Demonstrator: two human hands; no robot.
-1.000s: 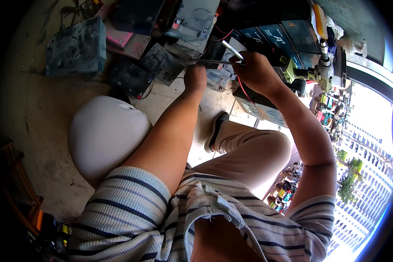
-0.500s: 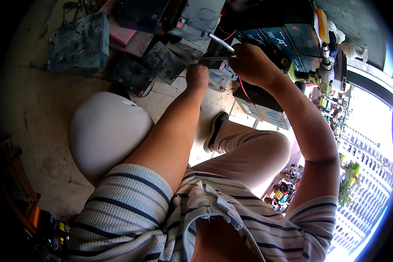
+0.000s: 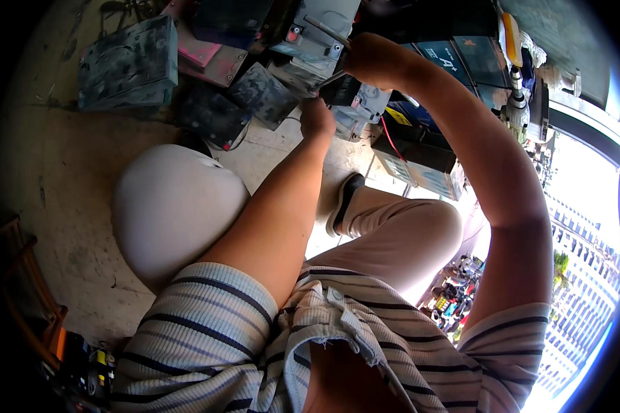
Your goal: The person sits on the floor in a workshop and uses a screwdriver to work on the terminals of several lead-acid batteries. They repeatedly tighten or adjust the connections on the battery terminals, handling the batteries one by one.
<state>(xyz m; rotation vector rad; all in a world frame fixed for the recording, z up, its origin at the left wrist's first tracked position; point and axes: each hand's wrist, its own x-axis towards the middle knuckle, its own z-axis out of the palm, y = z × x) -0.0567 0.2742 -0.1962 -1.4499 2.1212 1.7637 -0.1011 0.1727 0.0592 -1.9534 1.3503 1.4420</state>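
Note:
My right hand (image 3: 373, 60) is closed round a silvery metal rod (image 3: 326, 31), whose far end slants up and left over a grey battery (image 3: 324, 14). Just left of and below it, my left hand (image 3: 317, 118) is closed, with a thin metal bar (image 3: 331, 80) sticking out beside it toward the right hand. My fingers are mostly hidden behind the backs of the hands. A pale grey battery (image 3: 366, 103) with a terminal on top stands between and below the hands, partly covered by my right wrist. A scuffed dark battery (image 3: 263, 95) lies left of my left hand.
Several more used batteries stand around, among them a large dusty one (image 3: 127, 65) at the far left and a black one (image 3: 212, 117). Dark printed boxes (image 3: 455, 62) are stacked at right. A red wire (image 3: 390, 140) runs near a boxy battery (image 3: 420, 165). My knees are close below.
My right hand has moved up and left with the rod, now further over the grey battery. The thin bar is more tilted. My left hand has shifted slightly right.

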